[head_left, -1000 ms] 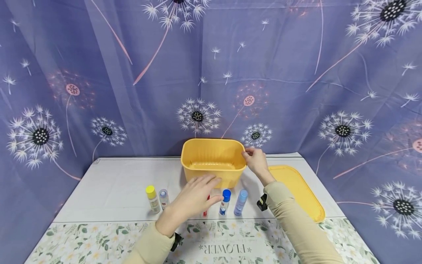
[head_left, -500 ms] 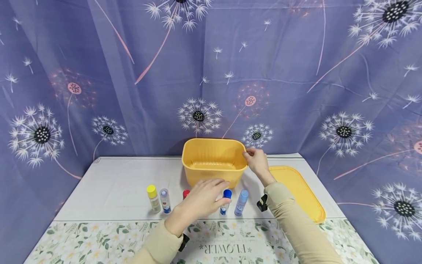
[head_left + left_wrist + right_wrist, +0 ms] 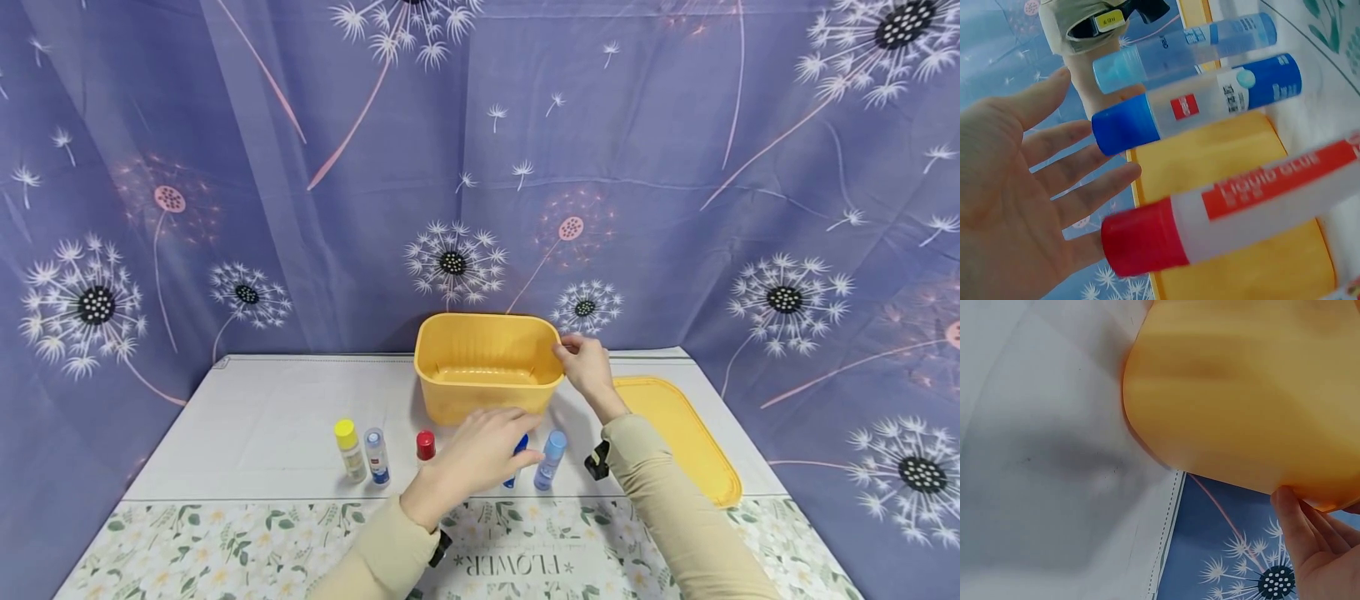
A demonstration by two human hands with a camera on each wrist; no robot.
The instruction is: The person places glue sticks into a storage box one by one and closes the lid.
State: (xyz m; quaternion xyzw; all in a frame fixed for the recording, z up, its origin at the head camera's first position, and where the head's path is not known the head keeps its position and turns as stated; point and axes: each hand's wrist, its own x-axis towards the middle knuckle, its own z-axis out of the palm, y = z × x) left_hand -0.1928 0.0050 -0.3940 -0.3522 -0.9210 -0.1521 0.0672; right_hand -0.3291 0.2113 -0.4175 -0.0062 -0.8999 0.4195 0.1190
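Note:
My left hand [image 3: 480, 450] hovers over the row of upright glue bottles, fingers spread with nothing in them. Below it, the red-capped liquid glue bottle [image 3: 1235, 203] and the dark-blue-capped glue bottle [image 3: 1210, 103] stand partly hidden in the head view. To its right is a light blue glue bottle [image 3: 551, 461]. A yellow-capped bottle [image 3: 350, 452] and a clear bottle with a blue base [image 3: 377, 458] stand farther left. At the back, my right hand [image 3: 588, 367] pinches the right rim of a yellow plastic bin [image 3: 453, 402]; the right wrist view shows the thumb at that rim.
A yellow lid [image 3: 678, 437] lies flat on the right, partly behind the right sleeve [image 3: 675, 508]. The white table cover [image 3: 277, 425] has a floral front strip [image 3: 202, 542]. A purple dandelion curtain [image 3: 345, 267] stands close behind the bin.
My left hand has moved rightward above the bottles, uncovering the clear bottle and the red cap and covering more of the dark-blue-capped bottle. The right hand stays at the bin's rim.

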